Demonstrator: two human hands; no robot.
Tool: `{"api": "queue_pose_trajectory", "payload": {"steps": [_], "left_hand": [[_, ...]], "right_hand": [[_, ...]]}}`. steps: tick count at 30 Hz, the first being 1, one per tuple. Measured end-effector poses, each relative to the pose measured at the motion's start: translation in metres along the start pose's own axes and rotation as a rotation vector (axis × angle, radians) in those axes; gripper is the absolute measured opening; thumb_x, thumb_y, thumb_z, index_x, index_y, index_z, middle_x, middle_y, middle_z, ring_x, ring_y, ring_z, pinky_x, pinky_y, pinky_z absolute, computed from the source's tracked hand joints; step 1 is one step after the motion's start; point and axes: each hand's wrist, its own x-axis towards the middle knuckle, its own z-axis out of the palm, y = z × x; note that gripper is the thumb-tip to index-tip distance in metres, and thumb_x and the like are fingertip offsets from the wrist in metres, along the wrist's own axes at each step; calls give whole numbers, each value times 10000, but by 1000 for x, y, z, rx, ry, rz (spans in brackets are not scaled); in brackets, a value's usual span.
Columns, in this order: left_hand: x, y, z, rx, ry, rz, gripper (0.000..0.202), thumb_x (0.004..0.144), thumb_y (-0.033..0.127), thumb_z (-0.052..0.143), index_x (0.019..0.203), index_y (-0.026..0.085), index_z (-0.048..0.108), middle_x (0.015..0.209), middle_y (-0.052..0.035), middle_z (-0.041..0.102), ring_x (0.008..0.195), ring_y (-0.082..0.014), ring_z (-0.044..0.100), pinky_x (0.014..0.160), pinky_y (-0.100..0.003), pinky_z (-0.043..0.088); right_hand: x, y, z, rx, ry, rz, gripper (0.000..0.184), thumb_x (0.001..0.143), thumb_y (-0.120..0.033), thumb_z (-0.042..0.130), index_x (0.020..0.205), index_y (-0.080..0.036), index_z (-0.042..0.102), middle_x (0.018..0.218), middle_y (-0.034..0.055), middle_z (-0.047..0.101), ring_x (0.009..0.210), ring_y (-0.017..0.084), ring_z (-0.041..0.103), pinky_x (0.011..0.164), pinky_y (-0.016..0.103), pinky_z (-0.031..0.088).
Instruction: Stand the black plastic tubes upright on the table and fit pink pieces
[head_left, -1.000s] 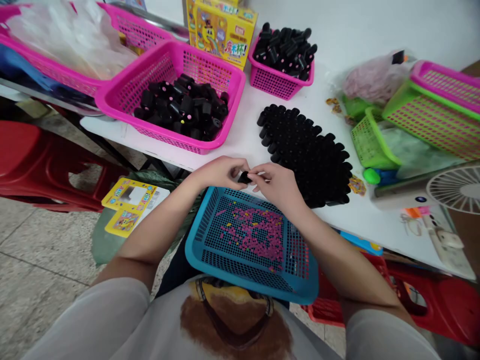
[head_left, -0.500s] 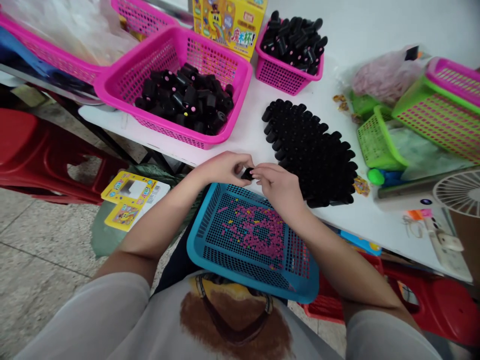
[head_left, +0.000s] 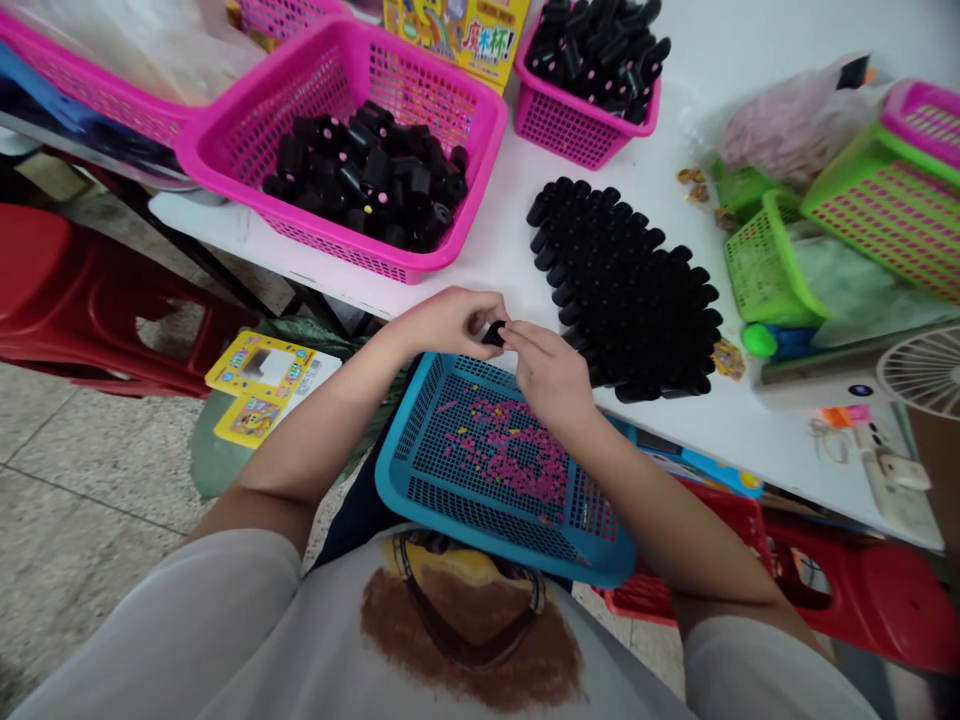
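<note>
Above the near table edge, my left hand (head_left: 459, 322) is closed round a small black plastic cup (head_left: 494, 333). The fingertips of my right hand (head_left: 551, 375) are pinched together against the end of this cup; whatever may be between them is too small or hidden. Below both hands, a blue basket (head_left: 397, 470) rests on my lap, with many small pink pieces (head_left: 525, 465) and some yellow ones scattered over its mesh bottom. To the right of my hands, a dense block of black cups (head_left: 630, 290) stands in rows on the table.
A big pink basket (head_left: 491, 170) of loose black cups sits at the left, a smaller pink basket (head_left: 559, 130) of them behind. Green baskets (head_left: 765, 260), a fan (head_left: 926, 370) and a yellow box (head_left: 457, 40) are on the white table (head_left: 787, 450). Red stools (head_left: 67, 290) flank me.
The view has shifted slightly, so the table things appear a little higher. My hands stay together at the black cup, with my right fingers turned slightly against its end.
</note>
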Motion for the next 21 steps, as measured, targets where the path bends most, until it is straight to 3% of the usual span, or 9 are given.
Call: {"api": "queue_pose_trajectory", "payload": {"steps": [2,4,6,8,11,17,21], "left_hand": [[0,0,0,7,4,-8,254,729,289,768,942,198,667,679,61,540,645,-116,532,652,-252,420],[0,0,0,11,4,-20,333,727,306,782,1010,208,638,672,68,548,643,-122,538,653,-255,425],[0,0,0,6,-1,-38,440,717,316,797,1095,219,593,676,74,565,647,-130,551,651,-257,430],[0,0,1,-6,-10,-59,520,698,302,801,1143,231,541,674,85,573,635,-129,552,647,-258,431],[-1,-2,0,-39,-13,-81,577,681,278,795,1168,245,487,667,102,579,618,-125,551,638,-253,427],[-1,-4,-3,-26,-23,-95,574,656,251,806,1159,217,531,672,98,590,643,-124,566,651,-243,437],[-10,11,2,115,4,-106,391,731,274,785,1094,192,663,733,46,646,687,-139,614,680,-254,475]], "right_hand": [[7,-7,1,133,42,126,260,1006,-330,592,1106,-229,810,1215,102,740,965,226,759,825,402,691],[14,-12,2,356,65,336,360,951,-412,695,1266,-247,750,1262,80,685,746,138,710,530,280,610],[20,-15,4,624,41,559,555,870,-395,786,1399,-278,665,1225,39,669,625,71,633,428,213,514],[25,-15,5,805,-19,701,609,832,-310,811,1415,-261,645,1060,-8,690,579,48,595,453,185,520],[30,-12,5,962,-67,803,472,828,-220,791,1292,-194,706,893,-29,708,570,43,598,541,173,580],[31,-17,12,1055,-29,836,202,839,-173,776,1040,-172,749,936,7,752,664,54,668,728,188,660],[9,-27,6,1034,34,760,294,847,-292,825,1104,-202,714,997,9,740,677,71,678,731,241,669]]}}
